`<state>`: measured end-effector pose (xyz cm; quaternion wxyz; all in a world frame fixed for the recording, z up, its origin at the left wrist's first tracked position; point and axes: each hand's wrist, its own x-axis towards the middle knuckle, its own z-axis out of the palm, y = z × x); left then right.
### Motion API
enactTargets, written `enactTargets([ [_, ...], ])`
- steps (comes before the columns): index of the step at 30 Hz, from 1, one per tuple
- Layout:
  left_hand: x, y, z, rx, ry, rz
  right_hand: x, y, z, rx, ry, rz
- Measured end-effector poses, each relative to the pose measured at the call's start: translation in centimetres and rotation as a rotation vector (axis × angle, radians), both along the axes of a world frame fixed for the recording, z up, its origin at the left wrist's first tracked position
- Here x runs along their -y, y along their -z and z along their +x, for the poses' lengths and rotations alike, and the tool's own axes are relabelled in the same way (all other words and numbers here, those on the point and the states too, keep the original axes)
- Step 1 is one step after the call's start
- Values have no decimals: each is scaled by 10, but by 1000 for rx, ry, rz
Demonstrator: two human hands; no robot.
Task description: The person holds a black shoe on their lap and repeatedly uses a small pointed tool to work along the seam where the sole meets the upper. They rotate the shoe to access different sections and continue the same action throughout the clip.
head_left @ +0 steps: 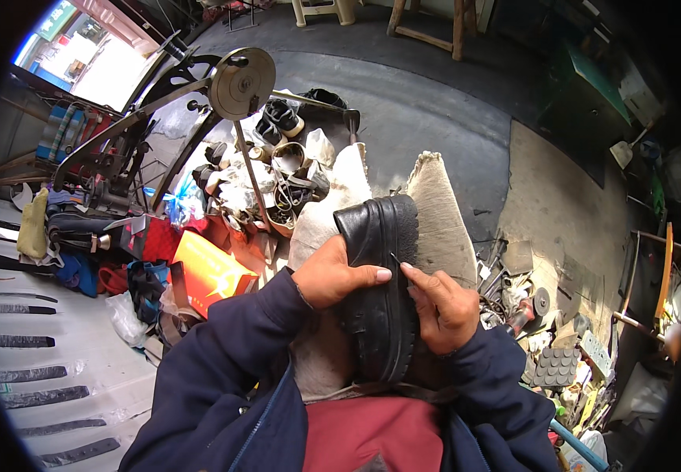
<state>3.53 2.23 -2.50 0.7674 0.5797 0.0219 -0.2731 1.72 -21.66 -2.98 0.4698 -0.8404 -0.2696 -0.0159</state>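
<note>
A black leather shoe [373, 318] with a thick ridged sole lies on its side across my lap, over a pale worn cloth [438, 200]. My left hand [331, 275] is closed round the upper, its thumb pressed flat near the seam between upper and sole. On the sole side my right hand [445, 307] is pinched, thumb and forefinger together at the sole's edge. A thin, needle-like tip [395, 257] shows by those fingertips; the rest of it is hidden in the pinch.
A hand-cranked machine with a round wheel [242, 83] stands front left, over a heap of shoes and bags [281, 177]. An orange box [211, 274] lies left of my arm. Tools and scraps [557, 366] crowd the right side. Black strips [38, 397] lie at the lower left.
</note>
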Motion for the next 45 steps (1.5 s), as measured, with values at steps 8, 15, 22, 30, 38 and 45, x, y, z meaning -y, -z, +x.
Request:
enactTargets([
  [8,2,-2,1,-22,-17,-10,3,-18,-2,-374,-3,177],
  [15,-1,-3,0,-46,4,-17,-4,-20,1,-301,-3,125],
  [22,0,1,0,-16,-5,-13,4,-23,7,-199,-68,53],
  [30,-1,-2,0,34,15,-7,0,-6,5,-206,-50,146],
  [38,4,-1,-2,104,-36,75,-10,-7,-6,-413,51,271],
  [45,7,-3,-3,131,-43,91,-15,-18,-8,-675,149,390],
])
